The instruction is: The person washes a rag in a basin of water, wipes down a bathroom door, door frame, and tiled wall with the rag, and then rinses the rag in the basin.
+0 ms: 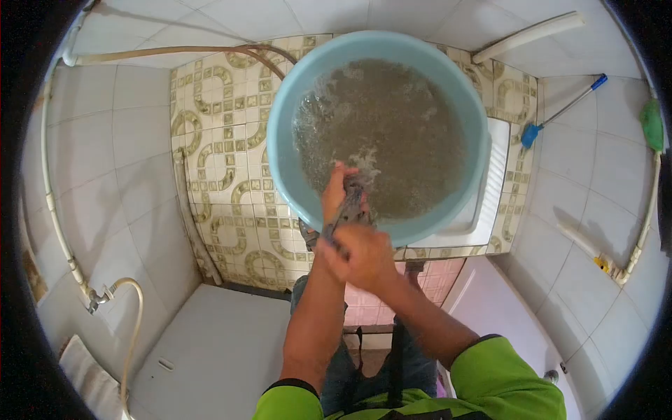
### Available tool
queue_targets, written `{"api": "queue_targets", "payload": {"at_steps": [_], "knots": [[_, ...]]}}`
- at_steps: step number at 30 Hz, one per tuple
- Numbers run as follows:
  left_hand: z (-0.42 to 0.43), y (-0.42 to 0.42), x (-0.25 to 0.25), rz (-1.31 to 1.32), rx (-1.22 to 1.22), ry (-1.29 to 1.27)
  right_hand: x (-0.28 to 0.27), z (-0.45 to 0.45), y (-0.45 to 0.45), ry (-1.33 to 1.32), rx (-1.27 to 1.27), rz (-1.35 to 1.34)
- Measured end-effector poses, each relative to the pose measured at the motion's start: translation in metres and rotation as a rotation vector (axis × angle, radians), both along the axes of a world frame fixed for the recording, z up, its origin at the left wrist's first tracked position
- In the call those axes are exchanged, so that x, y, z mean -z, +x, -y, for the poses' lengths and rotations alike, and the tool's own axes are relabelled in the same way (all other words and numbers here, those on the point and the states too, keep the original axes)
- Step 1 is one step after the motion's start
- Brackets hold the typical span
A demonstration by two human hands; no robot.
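Observation:
A wet, dark grey cloth is stretched and bunched between my two hands at the near rim of a large light-blue basin. Murky brown water with some froth fills much of the basin. My left hand reaches over the rim with the far end of the cloth in its grasp; some of its fingers are hidden by the fabric. Nearer to me, my right hand is closed around the other end, across my left forearm. I cannot make out what kind of garment or rag it is.
A white squat-toilet pan lies partly under the basin. A brown hose runs behind it from the left. A blue-headed brush leans at the right wall. A tap with a hose is at left, beside a white door.

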State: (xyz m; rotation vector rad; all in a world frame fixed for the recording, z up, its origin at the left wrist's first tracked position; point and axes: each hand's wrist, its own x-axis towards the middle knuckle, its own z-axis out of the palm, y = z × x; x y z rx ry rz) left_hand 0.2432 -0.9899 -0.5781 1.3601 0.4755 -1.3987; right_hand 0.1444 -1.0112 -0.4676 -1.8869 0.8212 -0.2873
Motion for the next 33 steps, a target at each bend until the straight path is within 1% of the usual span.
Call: {"api": "queue_targets", "payload": {"at_steps": [1, 2, 3, 4, 6, 7, 8, 9, 10, 12, 13, 14, 15, 16, 17, 18, 19, 20, 22, 24, 25, 26, 27, 29, 30, 31, 33], "knots": [[0.001, -0.005, -0.001, -0.001, 0.008, 0.0, 0.021, 0.005, 0.002, 0.022, 0.144, -0.058], [0.003, -0.013, -0.003, 0.029, -0.128, -0.003, 0.038, 0.016, 0.006, 0.041, 0.285, -0.113], [0.007, -0.017, -0.004, 0.059, -0.264, -0.009, 0.048, 0.035, 0.009, 0.079, 0.327, -0.157], [0.01, -0.018, -0.006, 0.057, -0.259, -0.009, 0.058, 0.054, 0.007, 0.12, 0.368, -0.205], [0.015, -0.021, -0.013, 0.011, -0.23, 0.08, 0.101, 0.081, -0.007, 0.222, 0.361, -0.198], [0.014, -0.024, -0.015, 0.007, -0.228, 0.081, 0.126, 0.093, -0.019, 0.19, 0.336, -0.252], [0.014, -0.025, -0.017, 0.064, -0.121, 0.034, 0.151, 0.105, -0.035, 0.152, 0.316, -0.301], [0.014, -0.024, -0.018, 0.124, -0.018, -0.013, 0.178, 0.113, -0.052, 0.062, 0.266, -0.375], [0.017, -0.021, -0.02, 0.125, -0.023, -0.012, 0.203, 0.12, -0.069, -0.026, 0.206, -0.448], [0.019, -0.017, -0.024, 0.083, 0.078, 0.157, 0.235, 0.135, -0.103, -0.031, 0.323, -0.58], [0.015, -0.016, -0.024, 0.081, 0.076, 0.164, 0.257, 0.139, -0.121, -0.025, 0.319, -0.583], [0.012, -0.014, -0.024, 0.106, 0.066, 0.159, 0.281, 0.141, -0.137, -0.05, 0.439, -0.641], [0.011, -0.012, -0.025, 0.134, 0.06, 0.151, 0.286, 0.14, -0.138, -0.074, 0.564, -0.696], [0.011, -0.011, -0.027, 0.137, 0.066, 0.153, 0.292, 0.134, -0.134, -0.07, 0.569, -0.695], [0.012, -0.012, -0.03, 0.131, 0.067, 0.164, 0.298, 0.122, -0.129, -0.037, 0.443, -0.705], [0.014, -0.013, -0.032, 0.127, 0.067, 0.172, 0.296, 0.11, -0.116, -0.007, 0.318, -0.711], [0.016, -0.015, -0.031, 0.128, 0.067, 0.169, 0.264, 0.103, -0.095, 0.201, 0.305, -0.61], [0.017, -0.017, -0.03, 0.101, 0.044, 0.198, 0.219, 0.097, -0.071, 0.406, 0.286, -0.505], [0.019, -0.017, -0.027, 0.077, 0.017, 0.224, 0.182, 0.075, -0.048, 0.391, 0.296, -0.318], [0.019, -0.017, -0.025, -0.05, -0.014, 0.146, 0.109, 0.058, -0.028, 0.385, 0.292, -0.143], [0.018, -0.016, -0.023, -0.05, -0.017, 0.145, 0.077, 0.048, -0.023, 0.387, 0.265, -0.097], [0.016, -0.013, -0.02, -0.093, -0.076, 0.001, 0.053, 0.042, -0.021, 0.39, 0.237, -0.052], [0.014, -0.011, -0.019, -0.137, -0.134, -0.144, 0.039, 0.042, -0.023, 0.389, 0.235, -0.053], [0.019, -0.006, -0.035, -0.164, -0.155, -0.176, 0.021, 0.045, -0.025, 0.154, 0.073, 0.039], [0.021, -0.005, -0.041, -0.189, -0.175, -0.203, 0.014, 0.047, -0.023, 0.115, 0.059, 0.073], [0.019, -0.006, -0.034, -0.188, -0.179, -0.205, 0.018, 0.046, -0.023, 0.113, 0.056, 0.073], [0.014, -0.011, -0.018, 0.023, -0.091, -0.029, 0.037, 0.046, -0.022, 0.027, 0.232, -0.077]]}}
